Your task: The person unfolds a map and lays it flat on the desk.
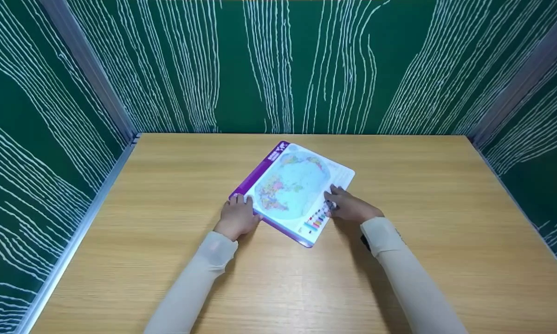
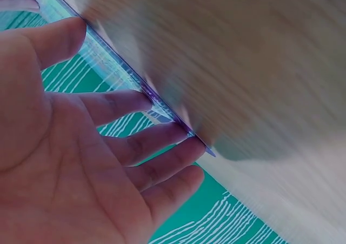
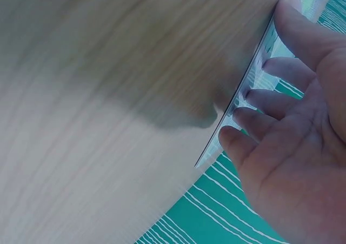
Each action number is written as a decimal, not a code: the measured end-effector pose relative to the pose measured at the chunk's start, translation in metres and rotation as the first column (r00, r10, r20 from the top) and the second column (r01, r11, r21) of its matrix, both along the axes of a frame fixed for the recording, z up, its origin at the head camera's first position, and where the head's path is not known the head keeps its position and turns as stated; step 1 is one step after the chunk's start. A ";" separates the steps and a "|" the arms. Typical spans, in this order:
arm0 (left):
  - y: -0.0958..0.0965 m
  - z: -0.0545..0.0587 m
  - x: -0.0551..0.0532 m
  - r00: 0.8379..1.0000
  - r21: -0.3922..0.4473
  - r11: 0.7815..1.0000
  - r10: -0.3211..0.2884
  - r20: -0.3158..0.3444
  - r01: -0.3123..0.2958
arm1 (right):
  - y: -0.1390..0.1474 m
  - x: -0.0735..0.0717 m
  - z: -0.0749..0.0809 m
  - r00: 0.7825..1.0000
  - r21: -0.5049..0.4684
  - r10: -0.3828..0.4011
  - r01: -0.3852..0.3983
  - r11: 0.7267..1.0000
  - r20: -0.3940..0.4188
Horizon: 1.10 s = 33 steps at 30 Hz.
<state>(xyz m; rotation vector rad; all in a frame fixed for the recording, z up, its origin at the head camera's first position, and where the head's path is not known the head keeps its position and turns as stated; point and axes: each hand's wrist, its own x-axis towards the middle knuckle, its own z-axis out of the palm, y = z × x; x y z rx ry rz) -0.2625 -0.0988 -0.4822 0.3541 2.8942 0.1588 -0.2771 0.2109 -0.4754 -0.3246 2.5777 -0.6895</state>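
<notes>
A thin world map board (image 1: 297,183) with rounded corners and a purple band along its left side lies turned at an angle on the wooden table. My left hand (image 1: 239,215) is at its near left corner, fingertips over the purple edge. In the left wrist view, the fingers of this hand (image 2: 113,141) stretch out and touch the board's edge (image 2: 146,87). On the other side, my right hand (image 1: 350,204) rests its fingers on the right edge, beside a printed colour legend. The right wrist view shows this hand (image 3: 292,125) with extended, spread fingers against the edge (image 3: 238,92).
The wooden table (image 1: 167,185) stretches to both sides of the board and toward me. Green panels (image 1: 241,69) with white wavy lines stand along its back and sides, framed by grey corner posts (image 1: 88,65).
</notes>
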 end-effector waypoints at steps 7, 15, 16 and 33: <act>-0.005 0.002 -0.003 0.999 0.065 0.998 -0.005 0.032 0.003 | 0.000 -0.001 -0.003 0.997 0.045 0.036 -0.033 0.998 -0.066; -0.017 0.004 -0.012 0.999 0.142 0.990 -0.022 0.027 0.018 | 0.000 0.006 -0.004 0.987 0.096 0.045 -0.031 0.995 -0.153; -0.019 0.005 -0.014 0.999 0.159 0.987 -0.020 0.030 0.015 | 0.000 0.007 -0.004 0.985 0.098 0.047 -0.031 0.995 -0.167; -0.047 0.006 -0.050 0.997 0.369 0.929 -0.042 0.072 0.013 | -0.027 0.040 -0.006 0.992 0.042 -0.006 0.012 0.999 -0.125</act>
